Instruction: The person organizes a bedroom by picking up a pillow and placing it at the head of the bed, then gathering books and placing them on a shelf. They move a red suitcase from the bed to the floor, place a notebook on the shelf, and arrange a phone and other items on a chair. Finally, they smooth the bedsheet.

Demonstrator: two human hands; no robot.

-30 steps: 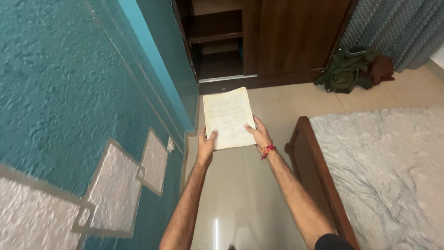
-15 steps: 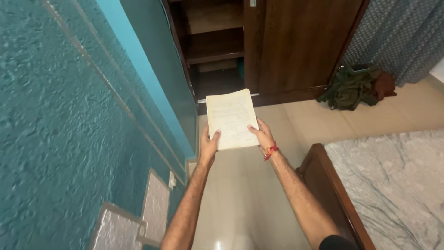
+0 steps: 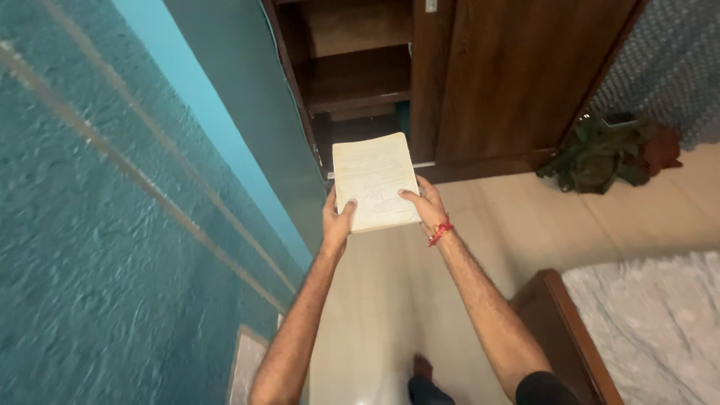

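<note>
A thick stack of yellowed printed papers [image 3: 373, 178] is held flat in front of me by both hands. My left hand [image 3: 335, 222] grips its near left corner, thumb on top. My right hand [image 3: 424, 207] grips the near right edge, thumb on the top sheet; a red thread band circles that wrist. The far end of the stack reaches the bottom of an open dark wooden wardrobe [image 3: 360, 79] with bare shelves.
A textured teal wall [image 3: 112, 202] runs along my left. The wardrobe's closed door [image 3: 517, 75] stands ahead on the right, with a heap of green and brown clothes [image 3: 611, 154] on the floor beside it. A wooden bed corner [image 3: 559, 322] with a grey cover lies at lower right.
I have walked closer to the wardrobe, carrying the papers in both hands. The bed has slid back toward the lower right, and my foot now shows at the bottom.
</note>
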